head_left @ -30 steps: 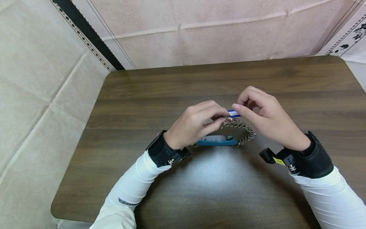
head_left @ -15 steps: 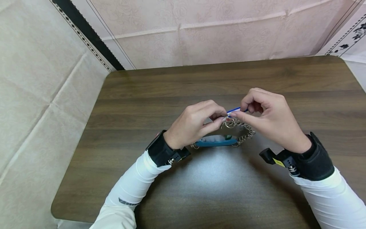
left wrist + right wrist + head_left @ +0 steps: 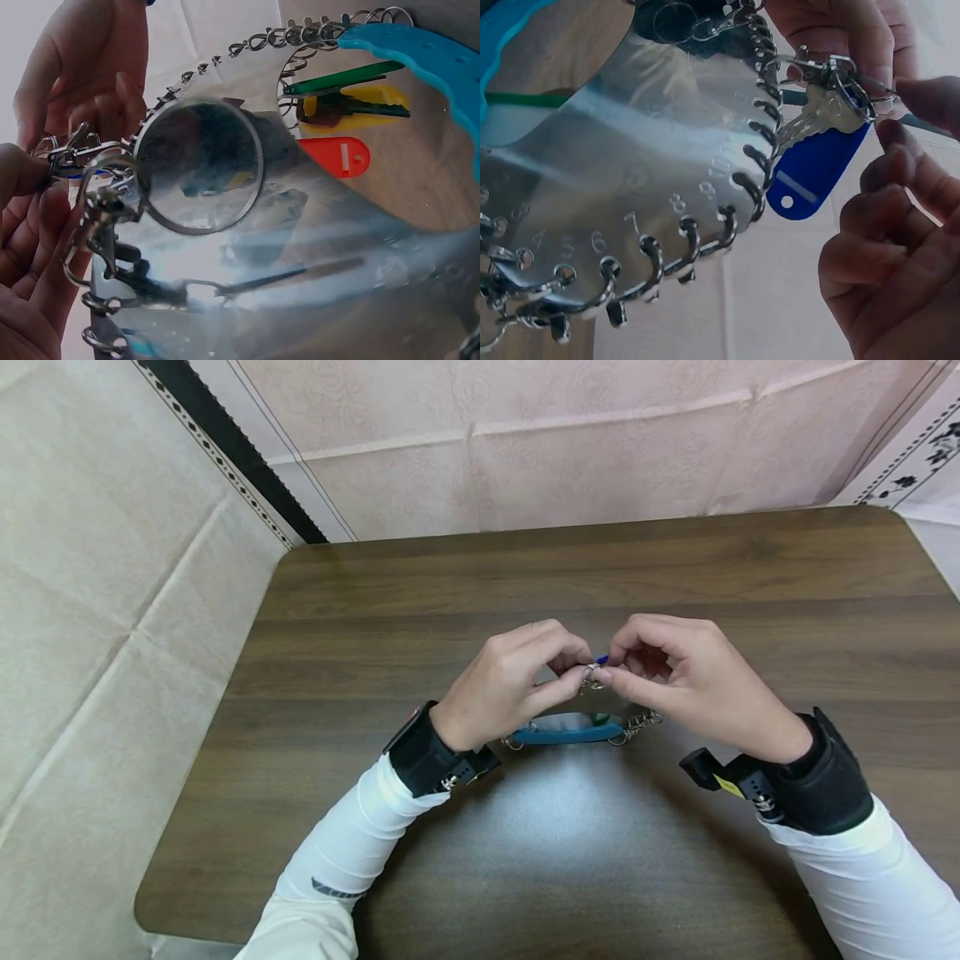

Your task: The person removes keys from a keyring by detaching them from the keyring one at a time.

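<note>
A shiny metal key plate [image 3: 652,172] with numbered holes and rings along its edge has a blue handle [image 3: 570,735]. My left hand [image 3: 521,681] pinches a small metal clip [image 3: 71,157] at the plate's far edge. Fingertips close against it, my right hand [image 3: 686,681] pinches the small ring [image 3: 881,97] at that clip. A silvery key [image 3: 810,124] and a blue key tag [image 3: 810,180] hang there; only a sliver of the tag shows in the head view. Another large clip [image 3: 105,217] sits on the near edge in the left wrist view.
Beyond the plate's opening, the left wrist view shows a green tag [image 3: 345,77], a yellow tag [image 3: 382,101] and a red tag [image 3: 337,156]. The brown wooden table [image 3: 420,585] lies beneath, with pale cloth [image 3: 525,452] hanging behind its back edge.
My right hand took the blue key tag, then came left and slightly down, to meet my left fingertips at the clip. My left hand stays nearly still.
</note>
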`<state>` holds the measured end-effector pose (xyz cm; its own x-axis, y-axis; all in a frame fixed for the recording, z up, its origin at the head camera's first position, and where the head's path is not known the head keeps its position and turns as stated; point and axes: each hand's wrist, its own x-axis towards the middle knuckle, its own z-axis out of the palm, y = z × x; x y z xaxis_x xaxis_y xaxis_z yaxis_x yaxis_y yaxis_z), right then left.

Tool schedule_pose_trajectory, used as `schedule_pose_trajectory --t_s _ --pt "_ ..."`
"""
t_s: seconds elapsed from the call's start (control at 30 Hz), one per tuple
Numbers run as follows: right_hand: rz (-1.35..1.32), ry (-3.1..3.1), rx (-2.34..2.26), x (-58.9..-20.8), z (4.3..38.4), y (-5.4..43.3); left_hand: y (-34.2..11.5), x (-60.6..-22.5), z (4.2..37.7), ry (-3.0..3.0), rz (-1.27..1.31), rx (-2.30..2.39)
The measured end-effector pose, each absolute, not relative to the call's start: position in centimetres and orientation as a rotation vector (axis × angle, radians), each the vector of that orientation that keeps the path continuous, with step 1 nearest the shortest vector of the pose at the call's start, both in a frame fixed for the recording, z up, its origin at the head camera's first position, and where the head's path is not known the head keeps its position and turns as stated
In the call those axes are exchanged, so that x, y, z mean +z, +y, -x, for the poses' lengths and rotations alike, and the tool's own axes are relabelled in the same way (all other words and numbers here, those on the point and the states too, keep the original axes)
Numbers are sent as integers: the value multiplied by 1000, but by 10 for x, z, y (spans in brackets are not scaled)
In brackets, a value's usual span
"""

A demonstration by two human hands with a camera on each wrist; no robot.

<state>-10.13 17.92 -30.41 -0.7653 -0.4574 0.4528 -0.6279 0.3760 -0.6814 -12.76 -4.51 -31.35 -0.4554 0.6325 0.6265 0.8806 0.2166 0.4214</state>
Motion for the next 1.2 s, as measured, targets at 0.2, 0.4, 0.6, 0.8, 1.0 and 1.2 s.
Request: schedule_pose_trajectory --t_s 0.2,0.4,0.6,0.8,1.0,1.2 --pt "-1042 -2458 1363 -306 100 176 -45 -314 128 -2172 1401 -1096" --pt "-1047 -2469 1343 -306 101 175 -44 -314 128 -2142 1395 -1123" --pt "-1079 -2487 1343 -306 102 176 -45 -315 129 -2139 1386 -1137" --pt "-1058 -2472 1440 -307 101 175 -45 -314 129 -2150 1384 -1137" --pt "-1017 -2467 1615 -307 102 176 -45 -314 129 -2159 1405 -1142" --pt "-940 -2456 1649 -308 103 175 -45 -314 129 -2162 1409 -1128"
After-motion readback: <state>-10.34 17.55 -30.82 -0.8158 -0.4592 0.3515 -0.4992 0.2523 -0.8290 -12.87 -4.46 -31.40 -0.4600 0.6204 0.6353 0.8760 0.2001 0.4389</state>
